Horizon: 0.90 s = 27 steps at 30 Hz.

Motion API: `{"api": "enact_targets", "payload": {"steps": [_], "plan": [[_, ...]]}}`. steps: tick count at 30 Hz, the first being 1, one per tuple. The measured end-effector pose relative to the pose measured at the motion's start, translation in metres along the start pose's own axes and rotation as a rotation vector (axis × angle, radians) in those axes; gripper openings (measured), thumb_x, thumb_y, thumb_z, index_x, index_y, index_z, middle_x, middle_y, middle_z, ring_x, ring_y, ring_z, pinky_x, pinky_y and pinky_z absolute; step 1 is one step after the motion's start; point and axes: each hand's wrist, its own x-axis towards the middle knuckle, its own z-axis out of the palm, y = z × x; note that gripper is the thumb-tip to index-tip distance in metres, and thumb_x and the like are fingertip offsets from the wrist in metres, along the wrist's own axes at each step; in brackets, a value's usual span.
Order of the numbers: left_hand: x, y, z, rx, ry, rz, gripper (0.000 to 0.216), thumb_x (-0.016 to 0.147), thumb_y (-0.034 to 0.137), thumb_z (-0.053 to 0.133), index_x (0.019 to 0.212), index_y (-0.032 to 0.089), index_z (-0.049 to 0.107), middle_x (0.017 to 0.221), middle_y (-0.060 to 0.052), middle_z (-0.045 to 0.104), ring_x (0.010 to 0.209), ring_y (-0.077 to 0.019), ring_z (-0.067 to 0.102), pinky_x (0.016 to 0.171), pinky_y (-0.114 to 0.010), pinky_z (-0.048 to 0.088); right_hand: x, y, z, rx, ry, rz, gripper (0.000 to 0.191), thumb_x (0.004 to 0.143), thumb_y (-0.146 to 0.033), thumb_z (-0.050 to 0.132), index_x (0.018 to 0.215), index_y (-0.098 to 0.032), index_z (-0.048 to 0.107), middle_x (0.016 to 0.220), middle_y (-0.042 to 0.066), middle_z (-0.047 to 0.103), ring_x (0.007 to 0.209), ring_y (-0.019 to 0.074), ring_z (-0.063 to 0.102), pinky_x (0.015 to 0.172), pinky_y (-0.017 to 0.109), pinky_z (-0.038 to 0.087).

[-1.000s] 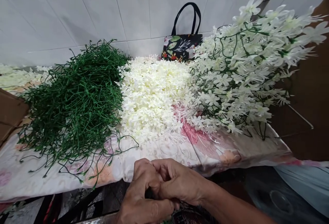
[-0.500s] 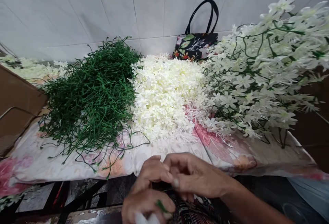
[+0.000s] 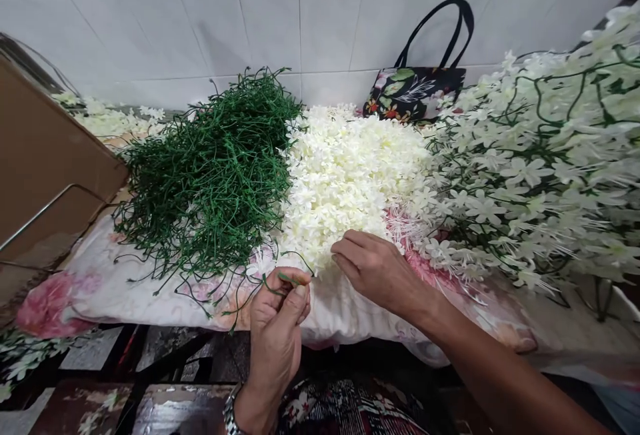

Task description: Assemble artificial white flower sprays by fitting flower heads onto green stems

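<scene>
My left hand (image 3: 277,318) is raised at the front edge of the floral cloth (image 3: 100,282), its fingers pinched on a thin green stem (image 3: 287,278). My right hand (image 3: 373,265) reaches into the near edge of the heap of loose white flower heads (image 3: 350,168), fingers bent together at the blossoms; whether it holds one is hidden. Left of the heap lies a tangled pile of green wire stems (image 3: 210,168). At the right lies a mound of finished white flower sprays on green stems (image 3: 545,155).
A black floral tote bag (image 3: 417,88) leans on the white tiled wall behind the flowers. A brown cardboard box (image 3: 45,155) with a metal rod stands at the left. More white flowers (image 3: 107,118) lie at the back left.
My hands have parted and risen from my lap. The left now lifts a green stem at the cloth's edge, and the right has reached forward to the white flower heap. The view shifted left.
</scene>
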Motion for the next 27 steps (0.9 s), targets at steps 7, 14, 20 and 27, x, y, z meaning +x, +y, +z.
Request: {"api": "enact_targets", "payload": {"steps": [7, 14, 20, 27], "plan": [[0.008, -0.007, 0.001, 0.172, -0.093, 0.076, 0.014, 0.065, 0.022, 0.074, 0.079, 0.02, 0.075, 0.06, 0.003, 0.059, 0.052, -0.0066, 0.043, 0.05, -0.017, 0.035, -0.014, 0.0, -0.019, 0.423, 0.024, 0.07, 0.014, 0.084, -0.016, 0.051, 0.077, -0.016, 0.063, 0.064, 0.0, 0.059, 0.057, 0.009, 0.052, 0.052, 0.02, 0.041], [-0.005, -0.008, 0.006, 0.365, -0.315, 0.076, 0.008, 0.07, 0.014, 0.067, 0.063, 0.017, 0.07, 0.059, 0.001, 0.059, 0.055, -0.0096, 0.052, 0.053, -0.018, 0.041, -0.039, -0.016, -0.025, 0.836, -0.219, 0.254, 0.017, 0.085, -0.025, 0.053, 0.075, -0.016, 0.063, 0.062, -0.001, 0.058, 0.055, 0.0083, 0.051, 0.05, 0.019, 0.039], [-0.01, -0.011, -0.001, 0.312, -0.263, 0.148, 0.011, 0.072, 0.012, 0.064, 0.064, 0.019, 0.064, 0.063, 0.003, 0.053, 0.064, -0.0087, 0.049, 0.06, -0.016, 0.04, -0.073, -0.002, -0.031, 0.238, -0.097, 0.107, 0.02, 0.09, -0.014, 0.044, 0.083, -0.015, 0.063, 0.07, 0.004, 0.059, 0.063, 0.0122, 0.052, 0.058, 0.024, 0.04], [-0.008, -0.014, 0.011, 0.229, -0.121, -0.099, 0.01, 0.067, 0.015, 0.066, 0.06, 0.016, 0.059, 0.052, 0.006, 0.046, 0.045, -0.004, 0.035, 0.042, -0.014, 0.028, -0.056, 0.023, -0.029, -0.259, 0.016, -0.027, 0.019, 0.086, -0.007, 0.047, 0.075, -0.014, 0.061, 0.073, 0.006, 0.055, 0.072, 0.018, 0.048, 0.066, 0.03, 0.039]]}}
